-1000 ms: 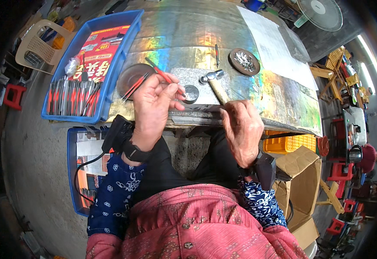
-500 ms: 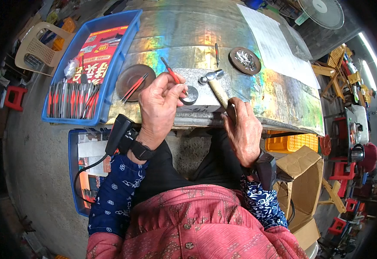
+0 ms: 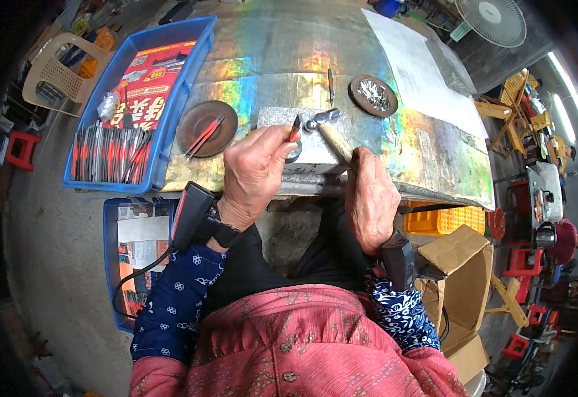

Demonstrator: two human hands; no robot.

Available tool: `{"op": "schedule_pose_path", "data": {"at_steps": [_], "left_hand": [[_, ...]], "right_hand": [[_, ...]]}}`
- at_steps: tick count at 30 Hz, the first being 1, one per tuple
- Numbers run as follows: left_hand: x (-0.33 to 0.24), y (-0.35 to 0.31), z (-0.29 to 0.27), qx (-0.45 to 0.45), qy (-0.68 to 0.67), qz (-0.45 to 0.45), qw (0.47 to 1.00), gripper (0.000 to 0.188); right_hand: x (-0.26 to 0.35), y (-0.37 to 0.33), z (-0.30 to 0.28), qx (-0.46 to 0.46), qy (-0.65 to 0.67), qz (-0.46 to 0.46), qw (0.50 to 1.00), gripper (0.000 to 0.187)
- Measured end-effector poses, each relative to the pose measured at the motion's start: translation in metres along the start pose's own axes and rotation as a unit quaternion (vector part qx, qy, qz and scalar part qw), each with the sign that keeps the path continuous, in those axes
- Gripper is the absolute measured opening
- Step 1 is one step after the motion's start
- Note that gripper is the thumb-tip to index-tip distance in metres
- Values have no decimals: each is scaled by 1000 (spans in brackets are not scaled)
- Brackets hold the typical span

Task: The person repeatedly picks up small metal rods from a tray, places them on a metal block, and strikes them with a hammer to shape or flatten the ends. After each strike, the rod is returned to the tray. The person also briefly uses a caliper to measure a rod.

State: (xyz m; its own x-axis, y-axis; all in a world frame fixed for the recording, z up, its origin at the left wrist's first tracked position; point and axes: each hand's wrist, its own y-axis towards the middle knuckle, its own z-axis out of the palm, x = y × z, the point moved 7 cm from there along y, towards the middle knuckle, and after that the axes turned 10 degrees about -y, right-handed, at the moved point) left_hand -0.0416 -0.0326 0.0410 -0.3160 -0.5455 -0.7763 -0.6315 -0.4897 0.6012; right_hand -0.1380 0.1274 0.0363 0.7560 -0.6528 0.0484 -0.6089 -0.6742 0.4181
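My left hand pinches a red and black pair of tweezers, its dark tip upward, above a speckled grey block at the table's near edge. Under the fingers, a dark round metal piece on the block is partly covered. My right hand is closed round the wooden handle of a small hammer, whose metal head lies over the block. Left of the block, red tweezers rest across a brown dish. A slim dark tool lies beyond the block.
A blue tray at left holds a row of several red and black tweezers. Small silvery pieces fill another brown dish. White paper covers the table's far right. Below are a cardboard box and a yellow crate.
My left hand has turned, so the tweezers now show only a short dark end between the fingers instead of standing out long toward the upper left. The right hand keeps hold of the hammer.
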Motion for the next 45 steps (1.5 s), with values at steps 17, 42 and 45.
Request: {"op": "schedule_pose_path", "data": {"at_steps": [17,42,45], "left_hand": [[4,-4,-1,-36,-20,-15,999,12],[3,-4,-2,-27,3,-5,1000,12],[2,-4,-1,-27,2,1,1000,13]], "right_hand": [[22,14,-130,8,217,-24,976,27],[29,27,-157,-96,246,-64,962,28],[26,30,-123,67,227,-34,971,22]]}}
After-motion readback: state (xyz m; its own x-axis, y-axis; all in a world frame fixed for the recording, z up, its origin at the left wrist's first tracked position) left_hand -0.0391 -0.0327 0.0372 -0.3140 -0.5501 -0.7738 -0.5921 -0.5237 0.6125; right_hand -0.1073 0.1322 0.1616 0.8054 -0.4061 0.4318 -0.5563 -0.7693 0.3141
